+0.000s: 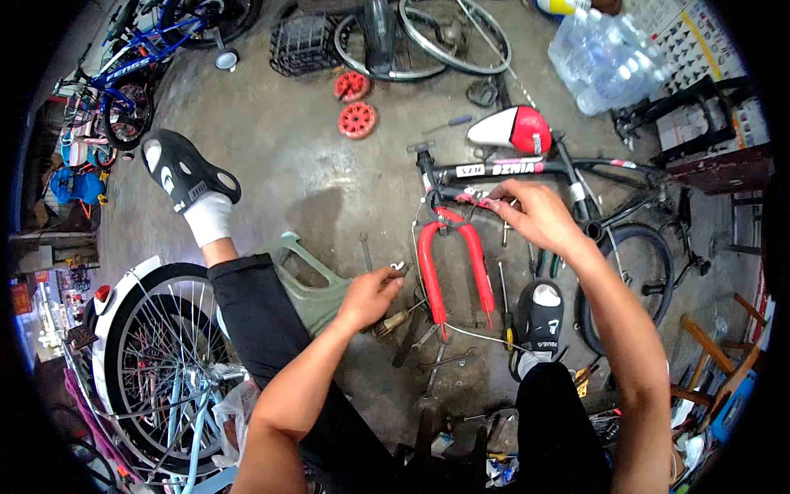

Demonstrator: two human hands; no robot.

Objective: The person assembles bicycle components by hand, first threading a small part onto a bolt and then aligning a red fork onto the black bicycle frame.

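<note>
My left hand (372,298) is closed in a pinch on a small metal part (401,267), left of the red fork. My right hand (539,216) is closed at the lower tube of a black bicycle frame (539,169), fingertips together; what they grip there is too small to make out. The frame lies on the floor with its red fork (480,259) pointing toward me. A red and white saddle (532,129) is attached at its far side. A thin cable (415,239) runs along the fork.
Wrenches (448,360), a screwdriver (508,329) and a brush (399,317) lie between my feet. A spoked wheel (169,362) stands at left. Farther off are red discs (357,120), wheel rims (457,37), a black basket (303,43) and bottles in plastic wrap (607,62).
</note>
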